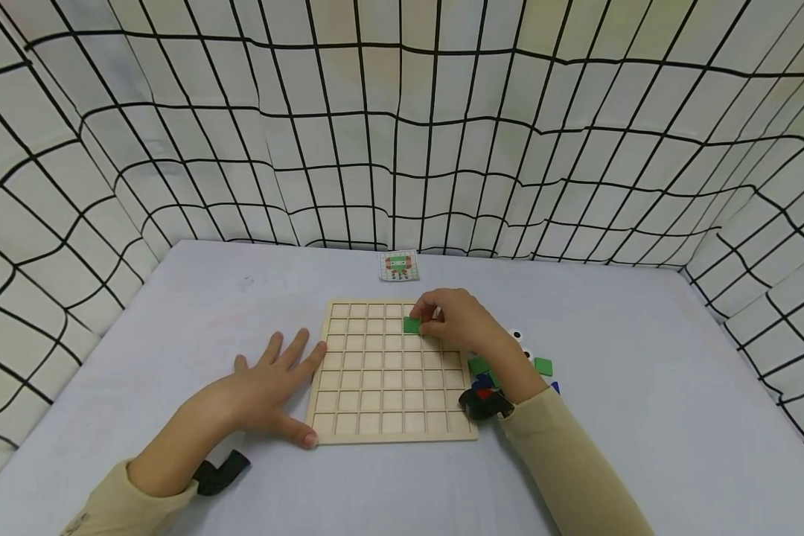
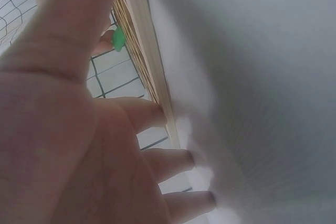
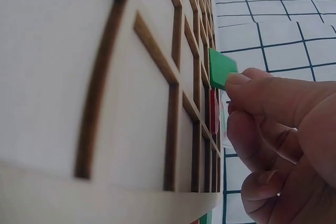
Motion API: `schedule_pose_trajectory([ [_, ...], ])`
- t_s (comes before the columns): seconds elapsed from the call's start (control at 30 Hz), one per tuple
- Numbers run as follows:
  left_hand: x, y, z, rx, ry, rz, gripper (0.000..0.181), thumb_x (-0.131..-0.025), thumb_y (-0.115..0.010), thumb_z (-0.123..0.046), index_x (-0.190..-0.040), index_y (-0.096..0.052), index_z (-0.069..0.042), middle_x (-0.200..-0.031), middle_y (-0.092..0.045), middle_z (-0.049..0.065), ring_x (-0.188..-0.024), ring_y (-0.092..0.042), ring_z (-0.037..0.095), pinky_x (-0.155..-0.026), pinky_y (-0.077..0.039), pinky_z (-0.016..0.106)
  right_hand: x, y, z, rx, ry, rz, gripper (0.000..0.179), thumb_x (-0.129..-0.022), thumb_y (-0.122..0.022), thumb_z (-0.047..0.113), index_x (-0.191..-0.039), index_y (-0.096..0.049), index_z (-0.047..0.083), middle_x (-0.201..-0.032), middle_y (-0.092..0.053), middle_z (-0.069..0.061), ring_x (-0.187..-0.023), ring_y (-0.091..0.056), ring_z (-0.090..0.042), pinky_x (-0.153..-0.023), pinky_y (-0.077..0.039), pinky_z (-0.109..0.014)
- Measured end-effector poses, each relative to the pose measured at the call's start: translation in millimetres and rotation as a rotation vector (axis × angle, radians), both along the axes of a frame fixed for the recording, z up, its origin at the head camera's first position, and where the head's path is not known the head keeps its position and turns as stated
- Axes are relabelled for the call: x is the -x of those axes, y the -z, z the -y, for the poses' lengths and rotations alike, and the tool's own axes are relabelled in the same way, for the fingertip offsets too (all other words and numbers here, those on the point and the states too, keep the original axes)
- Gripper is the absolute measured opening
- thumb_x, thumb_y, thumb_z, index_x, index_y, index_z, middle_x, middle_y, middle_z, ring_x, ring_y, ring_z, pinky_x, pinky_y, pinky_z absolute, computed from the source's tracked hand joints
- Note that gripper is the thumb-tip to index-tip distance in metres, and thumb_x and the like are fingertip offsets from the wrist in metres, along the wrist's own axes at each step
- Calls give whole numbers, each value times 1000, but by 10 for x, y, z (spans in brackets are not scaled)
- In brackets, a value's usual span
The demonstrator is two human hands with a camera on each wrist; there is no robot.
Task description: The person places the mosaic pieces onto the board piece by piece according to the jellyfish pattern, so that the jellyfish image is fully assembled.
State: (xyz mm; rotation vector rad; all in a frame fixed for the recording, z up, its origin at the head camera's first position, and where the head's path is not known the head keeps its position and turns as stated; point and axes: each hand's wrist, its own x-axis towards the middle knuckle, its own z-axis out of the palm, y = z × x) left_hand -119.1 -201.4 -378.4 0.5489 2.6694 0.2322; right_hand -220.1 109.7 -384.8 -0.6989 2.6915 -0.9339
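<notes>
White table [image 1: 643, 372]: netting [image 1: 379, 45] behind
Green tile [image 1: 411, 325]: likely light, stiff (pinch the edges)
Right hand [image 1: 458, 320]: pinches tile
Left hand [image 1: 261, 391]: spread wide

Even brightness fills the head view; the left-wrist one is hazier, grey shadow darkening the white cloth [image 2: 262, 87] beside the bare left hand [image 2: 100, 135]. The right-wrist view blurs the wooden grid board [image 3: 121, 200] farthest from the bare right hand [image 3: 278, 135].
</notes>
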Motion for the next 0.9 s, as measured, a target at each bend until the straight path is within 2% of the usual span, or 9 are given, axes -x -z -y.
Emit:
schedule_pose_trajectory([
  [0.17,4,1,-5,0,3,-1,135,-58,-73,-80,-160,-17,-11,-165,-4,26,-144,-4,61,-91,-12,89,-1,-4,-15,-17,-27,11,20,-93,-72,15,-113,-73,16,-105,-67,2,-85,-59,-15,-78,-50,-32],
  [0.43,3,14,2,10,9,-11,136,-57,-72,-81,-160,-18,-11,-165,-5,27,-144,-4,62,-90,-14,89,22,-2,-50,-44,-32,-3,23,-95,-67,15,-117,-72,18,-98,-64,4,-79,-57,-15,-72,-48,-31],
  [0.7,-9,-7,19,-13,14,1,135,-58,-73,-80,-161,-17,-11,-165,-3,26,-145,-3,61,-91,-12,89,-26,-15,-14,-186,-105,64,37,-95,-66,18,-131,-67,28,-96,-54,-1,-85,-47,-19,-71,-40,-32],
  [0.9,-7,-14,14,-8,15,0,135,-59,-72,-80,-161,-17,-11,-165,-4,26,-145,-3,61,-91,-12,89,-41,-45,-47,-139,-103,79,33,-95,-65,16,-125,-71,26,-99,-57,2,-87,-50,-18,-75,-45,-33],
])
